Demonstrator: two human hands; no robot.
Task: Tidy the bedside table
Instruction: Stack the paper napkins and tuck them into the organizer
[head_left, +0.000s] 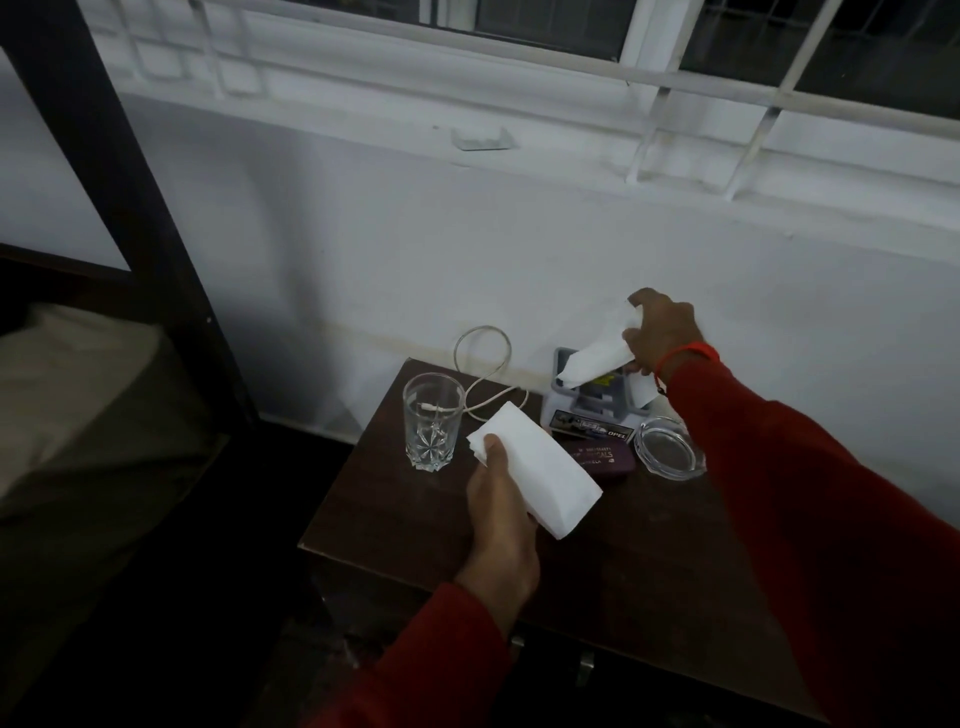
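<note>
A dark wooden bedside table (415, 530) stands against the white wall. My left hand (501, 512) grips a folded stack of white tissues (540, 467) above the table's middle. My right hand (662, 332) is closed on a single white tissue (597, 356), held over a grey holder (592, 405) at the table's back. An empty drinking glass (432, 421) stands at the back left. A white cable (485, 374) loops behind it. A small purple case (602, 457) lies in front of the holder, with a clear glass ashtray (670, 447) to its right.
A bed with a beige cover (67, 405) and a dark bed frame post (140, 197) lie to the left. The white wall and a barred window (727, 78) rise behind the table. Metal drawer handles (584, 667) show at the table's front.
</note>
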